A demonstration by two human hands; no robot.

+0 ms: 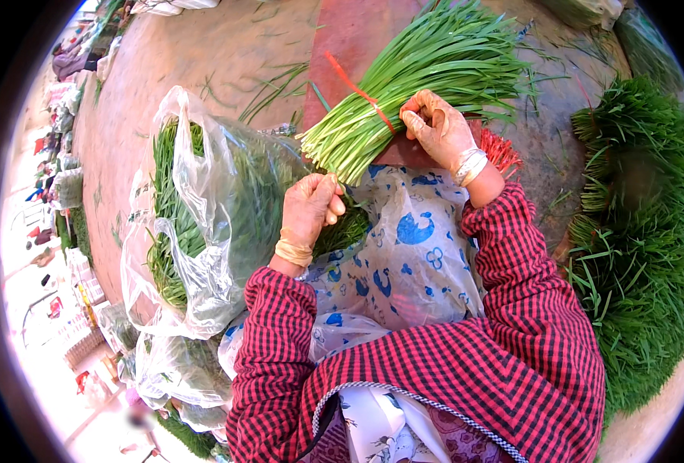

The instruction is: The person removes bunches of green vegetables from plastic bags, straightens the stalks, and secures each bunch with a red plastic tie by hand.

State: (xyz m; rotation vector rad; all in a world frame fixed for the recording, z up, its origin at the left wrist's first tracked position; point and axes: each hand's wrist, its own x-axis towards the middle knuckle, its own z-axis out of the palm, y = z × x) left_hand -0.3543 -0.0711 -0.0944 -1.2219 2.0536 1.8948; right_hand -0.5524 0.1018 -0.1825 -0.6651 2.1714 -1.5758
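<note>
A bunch of green garlic chives (435, 65) lies in front of me, its pale stem ends pointing to the lower left. Around its stems runs a red tie (364, 96), one loose end sticking up at the far left side. My right hand (438, 131) is pinched closed beside the bunch, at the near end of that tie; what sits between the fingertips is mostly hidden. Just below the cut stem ends, my left hand (311, 207) has its fingers curled together, and I cannot make out anything in them. Both wrists carry bands.
More red ties (499, 150) lie by my right wrist. A clear plastic bag (222, 208) packed with chives stands on the left. To the right is a large heap of chives (643, 255). A blue-patterned plastic sheet (427, 255) covers my lap. Loose leaves litter the floor (242, 46).
</note>
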